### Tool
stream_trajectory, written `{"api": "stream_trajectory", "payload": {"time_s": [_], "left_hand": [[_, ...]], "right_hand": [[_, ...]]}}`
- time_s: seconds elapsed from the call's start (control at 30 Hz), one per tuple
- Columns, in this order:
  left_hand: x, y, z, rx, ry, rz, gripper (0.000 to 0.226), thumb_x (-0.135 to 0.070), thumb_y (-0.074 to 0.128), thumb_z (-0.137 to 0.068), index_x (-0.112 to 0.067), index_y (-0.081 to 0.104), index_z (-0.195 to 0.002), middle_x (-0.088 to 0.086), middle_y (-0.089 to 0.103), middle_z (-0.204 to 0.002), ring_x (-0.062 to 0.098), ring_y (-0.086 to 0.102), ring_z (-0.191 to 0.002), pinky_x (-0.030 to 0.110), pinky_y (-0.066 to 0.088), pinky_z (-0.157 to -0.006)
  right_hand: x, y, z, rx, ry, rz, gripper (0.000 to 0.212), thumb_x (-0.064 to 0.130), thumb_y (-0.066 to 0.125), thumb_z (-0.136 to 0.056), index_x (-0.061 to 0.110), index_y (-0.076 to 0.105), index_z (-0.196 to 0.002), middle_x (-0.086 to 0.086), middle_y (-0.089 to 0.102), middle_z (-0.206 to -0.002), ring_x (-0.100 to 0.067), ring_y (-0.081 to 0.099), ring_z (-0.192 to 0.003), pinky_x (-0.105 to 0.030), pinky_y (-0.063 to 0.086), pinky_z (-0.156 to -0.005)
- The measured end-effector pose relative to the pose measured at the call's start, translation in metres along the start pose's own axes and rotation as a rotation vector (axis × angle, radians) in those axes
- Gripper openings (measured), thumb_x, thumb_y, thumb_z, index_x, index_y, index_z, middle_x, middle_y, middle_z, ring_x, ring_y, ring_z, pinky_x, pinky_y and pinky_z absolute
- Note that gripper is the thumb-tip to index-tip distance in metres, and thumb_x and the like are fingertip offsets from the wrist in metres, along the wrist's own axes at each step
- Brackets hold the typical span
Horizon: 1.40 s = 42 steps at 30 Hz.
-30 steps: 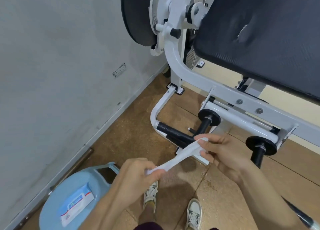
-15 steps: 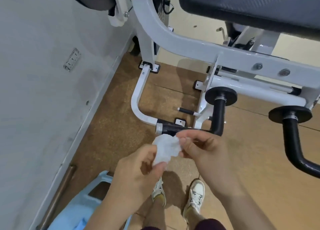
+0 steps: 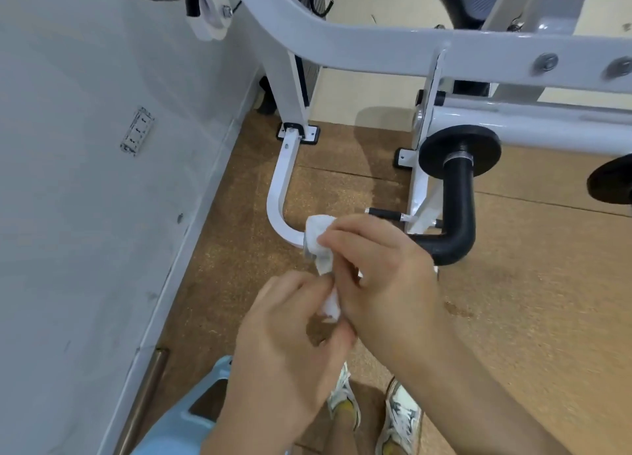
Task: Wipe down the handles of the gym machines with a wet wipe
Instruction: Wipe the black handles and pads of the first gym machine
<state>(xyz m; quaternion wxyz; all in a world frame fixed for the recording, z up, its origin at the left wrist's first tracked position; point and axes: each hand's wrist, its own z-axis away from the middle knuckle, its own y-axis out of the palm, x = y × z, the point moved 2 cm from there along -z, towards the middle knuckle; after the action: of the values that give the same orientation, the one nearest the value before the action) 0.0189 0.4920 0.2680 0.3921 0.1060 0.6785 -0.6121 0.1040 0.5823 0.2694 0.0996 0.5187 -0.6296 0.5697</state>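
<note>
Beside handle (image 3: pixel 458 215), right hand (image 3: pixel 383 276), left hand (image 3: pixel 284 352) (seemingly) pinch wipe (image 3: pixel 319 239).

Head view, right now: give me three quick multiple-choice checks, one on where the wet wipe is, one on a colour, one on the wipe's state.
1. Where is the wet wipe?
A. On the blue stool
B. Between the left hand and the right hand
C. Lying on the floor

2. What colour is the curved handle to the right of the hands?
A. Black
B. Red
C. Yellow

3. What state is the wet wipe in?
A. Stretched taut into a strip
B. Spread out flat
C. Crumpled into a wad

Answers:
1 B: both hands pinch it, and it is held up above the floor.
2 A: it is black from the disc at its top down through the bend.
3 C: it shows as a bunched white lump with no flat face.
</note>
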Motion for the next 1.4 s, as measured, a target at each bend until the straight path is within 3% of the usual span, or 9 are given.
{"api": "stream_trajectory", "payload": {"time_s": [0.17,0.27,0.43,0.57,0.73,0.93,1.1,1.3,1.4], "left_hand": [[0.012,-0.018,0.003,-0.135,-0.057,0.015,0.024,-0.033,0.056,-0.075,-0.039,0.065,-0.097,-0.025,0.059,-0.098,0.002,0.057,-0.087,0.016,0.048,-0.07],[0.014,-0.025,-0.011,-0.208,-0.024,0.006,0.028,-0.029,0.056,-0.089,-0.04,0.063,-0.114,-0.027,0.06,-0.11,0.002,0.059,-0.099,0.023,0.051,-0.081],[0.012,-0.012,-0.038,-0.031,0.151,0.104,0.035,-0.022,0.054,-0.095,-0.029,0.055,-0.129,-0.025,0.056,-0.121,-0.006,0.049,-0.115,0.021,0.045,-0.094],[0.018,-0.009,-0.035,-0.053,0.17,0.05,0.037,-0.023,0.057,-0.091,-0.026,0.058,-0.127,-0.02,0.054,-0.126,-0.011,0.043,-0.116,0.006,0.032,-0.097],[0.014,-0.006,-0.04,-0.124,0.315,-0.049,0.036,-0.015,0.056,-0.092,-0.011,0.059,-0.127,-0.002,0.058,-0.13,0.011,0.051,-0.12,0.018,0.036,-0.104],[0.028,0.003,-0.049,0.042,0.453,-0.195,0.04,-0.027,0.043,-0.097,-0.007,0.056,-0.129,0.005,0.06,-0.128,0.021,0.054,-0.119,0.044,0.045,-0.098],[0.022,-0.003,-0.075,0.187,0.386,-0.132,0.042,-0.04,0.035,-0.098,-0.02,0.062,-0.123,-0.006,0.066,-0.111,0.01,0.061,-0.1,0.035,0.052,-0.08],[0.03,0.007,-0.056,0.014,0.592,-0.298,0.031,-0.021,0.05,-0.096,-0.009,0.062,-0.121,0.01,0.066,-0.118,0.027,0.061,-0.11,0.045,0.049,-0.092],[0.025,0.006,-0.068,0.063,0.476,-0.25,0.037,-0.032,0.04,-0.099,-0.012,0.066,-0.115,0.004,0.07,-0.108,0.022,0.063,-0.102,0.044,0.05,-0.089]], "right_hand": [[-0.005,0.014,0.022,0.024,-0.047,0.168,0.022,0.014,0.069,-0.084,0.009,0.072,-0.105,0.002,0.069,-0.11,-0.011,0.044,-0.096,-0.003,0.027,-0.095],[-0.005,0.019,0.01,-0.01,-0.055,0.227,0.019,0.011,0.064,-0.082,0.007,0.073,-0.099,-0.001,0.073,-0.1,-0.017,0.051,-0.082,-0.01,0.034,-0.084],[0.001,0.02,0.001,-0.042,0.042,0.187,0.024,0.018,0.049,-0.086,0.012,0.072,-0.084,0.003,0.07,-0.078,-0.018,0.051,-0.067,-0.024,0.038,-0.064],[0.001,0.012,0.017,-0.086,0.027,0.262,0.021,0.01,0.06,-0.08,0.011,0.074,-0.096,0.0,0.074,-0.096,-0.02,0.06,-0.071,-0.016,0.037,-0.072],[0.006,0.021,-0.002,-0.047,0.155,0.237,0.027,0.02,0.043,-0.084,0.016,0.069,-0.079,0.007,0.068,-0.074,-0.012,0.046,-0.067,-0.013,0.027,-0.066],[0.005,0.019,0.04,-0.066,0.25,-0.048,0.039,0.006,0.05,-0.087,0.014,0.064,-0.123,0.008,0.06,-0.131,-0.004,0.057,-0.116,-0.02,0.046,-0.097],[0.003,0.02,0.046,-0.116,0.213,0.002,0.04,0.01,0.045,-0.088,0.008,0.062,-0.124,0.001,0.058,-0.132,-0.01,0.054,-0.117,-0.02,0.04,-0.102],[-0.006,0.012,0.054,-0.15,0.19,-0.053,0.035,0.004,0.047,-0.085,0.008,0.068,-0.113,0.001,0.064,-0.121,-0.012,0.058,-0.109,-0.021,0.041,-0.097],[-0.009,0.01,0.053,-0.15,0.217,-0.051,0.037,0.006,0.045,-0.085,0.007,0.065,-0.116,-0.001,0.063,-0.119,-0.013,0.057,-0.11,-0.023,0.043,-0.097]]}}
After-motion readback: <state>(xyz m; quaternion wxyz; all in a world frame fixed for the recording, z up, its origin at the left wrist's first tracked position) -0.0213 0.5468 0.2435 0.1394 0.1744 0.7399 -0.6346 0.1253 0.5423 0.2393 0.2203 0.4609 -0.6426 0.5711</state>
